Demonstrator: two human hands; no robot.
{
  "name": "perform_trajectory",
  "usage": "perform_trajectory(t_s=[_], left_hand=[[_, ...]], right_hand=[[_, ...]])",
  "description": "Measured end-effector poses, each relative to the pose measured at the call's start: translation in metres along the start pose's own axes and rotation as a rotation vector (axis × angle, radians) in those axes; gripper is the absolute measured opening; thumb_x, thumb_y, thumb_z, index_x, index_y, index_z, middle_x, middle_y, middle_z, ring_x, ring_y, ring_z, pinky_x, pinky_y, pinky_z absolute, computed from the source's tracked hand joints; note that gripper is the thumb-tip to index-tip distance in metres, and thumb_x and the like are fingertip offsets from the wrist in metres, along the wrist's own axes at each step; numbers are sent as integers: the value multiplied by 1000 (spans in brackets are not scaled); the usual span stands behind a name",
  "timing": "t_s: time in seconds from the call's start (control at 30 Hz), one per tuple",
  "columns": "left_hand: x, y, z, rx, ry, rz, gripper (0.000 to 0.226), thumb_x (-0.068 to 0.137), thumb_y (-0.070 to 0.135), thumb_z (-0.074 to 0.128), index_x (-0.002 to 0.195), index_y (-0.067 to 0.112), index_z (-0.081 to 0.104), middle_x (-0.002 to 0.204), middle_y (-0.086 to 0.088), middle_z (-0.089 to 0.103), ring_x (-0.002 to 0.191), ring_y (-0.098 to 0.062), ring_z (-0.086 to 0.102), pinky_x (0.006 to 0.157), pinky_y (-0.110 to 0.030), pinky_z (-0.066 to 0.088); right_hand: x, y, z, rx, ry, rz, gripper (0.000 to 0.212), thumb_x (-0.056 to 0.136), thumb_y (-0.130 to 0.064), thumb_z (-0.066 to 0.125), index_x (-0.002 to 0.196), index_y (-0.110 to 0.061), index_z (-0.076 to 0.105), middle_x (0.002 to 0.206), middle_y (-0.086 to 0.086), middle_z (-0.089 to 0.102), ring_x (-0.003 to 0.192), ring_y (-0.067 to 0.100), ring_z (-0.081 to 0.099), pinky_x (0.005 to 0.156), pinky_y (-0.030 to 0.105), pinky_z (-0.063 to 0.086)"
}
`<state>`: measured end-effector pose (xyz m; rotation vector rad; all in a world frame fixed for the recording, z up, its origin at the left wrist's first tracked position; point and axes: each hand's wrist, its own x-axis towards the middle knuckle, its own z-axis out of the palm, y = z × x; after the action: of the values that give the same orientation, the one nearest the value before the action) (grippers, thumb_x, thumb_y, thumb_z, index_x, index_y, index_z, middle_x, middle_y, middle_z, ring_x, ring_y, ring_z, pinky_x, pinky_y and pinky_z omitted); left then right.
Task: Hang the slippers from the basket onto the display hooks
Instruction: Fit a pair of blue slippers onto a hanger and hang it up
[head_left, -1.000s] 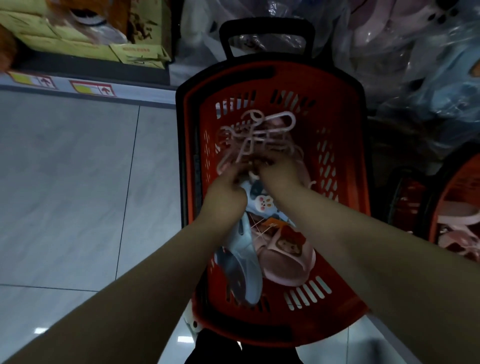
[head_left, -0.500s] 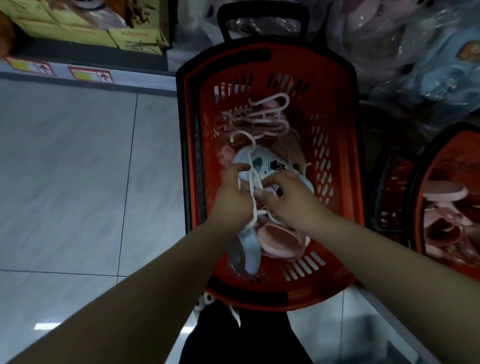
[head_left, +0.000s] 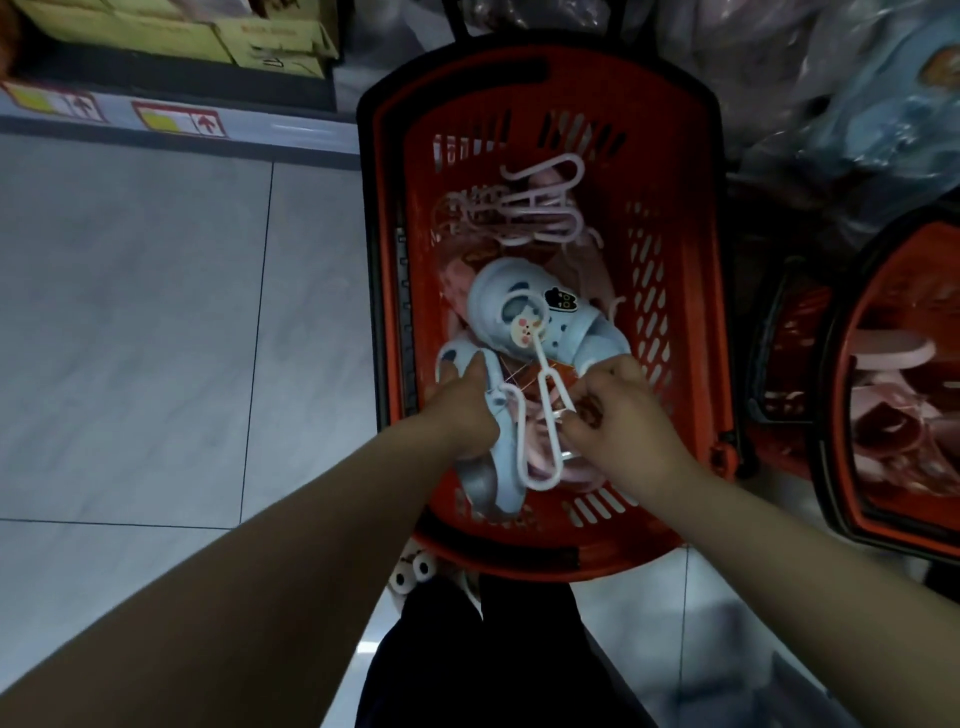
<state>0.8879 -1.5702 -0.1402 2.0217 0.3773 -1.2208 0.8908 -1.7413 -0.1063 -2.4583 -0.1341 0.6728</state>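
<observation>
- I see the pale blue slippers (head_left: 540, 317) in the red basket (head_left: 675, 208), toward its 6 o'clock end. One bears a bunny-face charm and a black patch.
- The left hand (head_left: 467, 410) grips the other slipper at 7 o'clock.
- The right hand (head_left: 628, 415), at 5 o'clock, pinches the white hanger (head_left: 543, 384) between the hands.
- Pink hangers (head_left: 530, 208) lie at 12 o'clock.

Pale grey glossy floor tiles (head_left: 130, 338) with dark grout lines spread left of the fingers (head_left: 470, 374), and beyond them a low shelf edge (head_left: 311, 127) bears red-and-yellow labels (head_left: 179, 118) under yellow cardboard boxes (head_left: 270, 41), while clear plastic bags (head_left: 857, 119) crowd the dim far right
</observation>
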Motion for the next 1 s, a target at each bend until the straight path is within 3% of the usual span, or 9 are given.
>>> perform_trajectory(t_s=[0.17, 0.3, 0.37, 0.47, 0.53, 0.67, 0.77, 0.87, 1.0], left_hand=[[3, 0, -7, 72, -8, 55, 105, 83, 11, 68, 149, 24, -13, 157, -12, -4, 143, -31, 12, 109, -30, 25], [1, 4, -16, 82, 8, 62, 120, 69, 30, 83, 151, 13, -2, 152, -15, 8, 133, -30, 31, 105, -31, 35], [-1, 8, -18, 229, 51, 117, 107, 65, 40, 83, 145, 6, 21, 143, -16, 24, 114, -25, 44, 89, -29, 43], [-5, 15, -23, 385, 189, 205, 69, 70, 47, 78, 118, 6, 51, 121, -11, 48, 90, -17, 41, 72, -26, 36], [-3, 16, -26, 478, 169, 201, 73, 71, 52, 74, 124, 9, 48, 129, -13, 41, 110, -23, 38, 86, -30, 37], [5, 13, -20, 762, -64, 121, 104, 67, 41, 81, 143, 18, 13, 154, -19, 3, 141, -38, 6, 114, -50, 18], [11, 5, -10, 816, 67, 135, 90, 79, 20, 69, 145, 17, 9, 147, -28, 19, 135, -40, 24, 111, -50, 18], [15, 1, -9, 783, 125, 143, 93, 80, 26, 67, 147, 19, 3, 138, -26, 36, 125, -39, 39, 107, -47, 24], [15, 2, -16, 331, 147, 209, 89, 75, 30, 72, 144, 23, 16, 136, -15, 42, 115, -34, 51, 96, -40, 42]], right_hand=[[-11, 8, 0, 4, -26, 20, 13, 77, -8, 68, 88, -5, 61, 101, -3, 39, 77, 8, 46, 67, 8, 36], [-16, 10, -7, 0, -21, 13, 15, 78, -10, 69, 91, -7, 61, 102, -5, 39, 76, 0, 44, 71, 0, 35], [-19, 10, -11, -14, -40, -2, 14, 79, -12, 69, 90, -9, 60, 103, -6, 38, 77, 1, 45, 72, 7, 39], [-22, 7, -14, -7, -45, -29, 15, 79, -13, 68, 84, -16, 55, 101, -6, 38, 78, 1, 47, 70, 15, 42], [-22, 6, -15, 3, -40, -27, 17, 79, -13, 68, 83, -19, 53, 101, -7, 38, 77, 1, 47, 70, 18, 43], [-21, 9, -12, -6, -58, -5, 15, 79, -15, 69, 91, -12, 60, 104, -7, 38, 80, -2, 46, 74, 16, 43], [-21, 12, -11, 11, -39, 5, 15, 78, -12, 70, 90, -9, 62, 103, -5, 40, 78, -3, 46, 71, 3, 35], [-20, 16, -13, 38, -45, 18, 13, 77, -8, 70, 83, -13, 58, 100, -4, 40, 74, -1, 47, 69, 1, 34], [-21, 23, -16, 51, -41, 35, 12, 76, -8, 70, 85, -9, 62, 96, -7, 39, 75, 0, 47, 69, -1, 33]])
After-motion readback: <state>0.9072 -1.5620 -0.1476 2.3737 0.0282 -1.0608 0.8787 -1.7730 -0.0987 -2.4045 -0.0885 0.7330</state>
